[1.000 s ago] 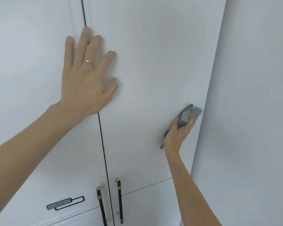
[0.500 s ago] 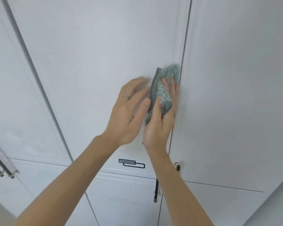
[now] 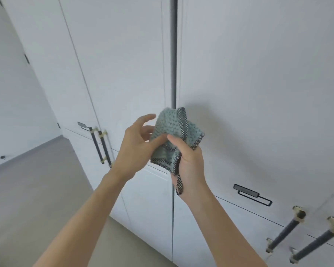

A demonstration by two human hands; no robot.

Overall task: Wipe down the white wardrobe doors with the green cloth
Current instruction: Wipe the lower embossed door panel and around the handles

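Both hands hold the bunched green cloth (image 3: 174,137) just off the white wardrobe doors (image 3: 249,93): right hand (image 3: 189,160) with its grip clenched around it, left hand (image 3: 137,149) pinching its left edge, above the black bar handles (image 3: 101,145).

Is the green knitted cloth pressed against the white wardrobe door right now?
No, the green knitted cloth is bunched between the left hand and right hand, off the white wardrobe door.

A beige floor (image 3: 37,189) meets a white wall (image 3: 14,105) at left.
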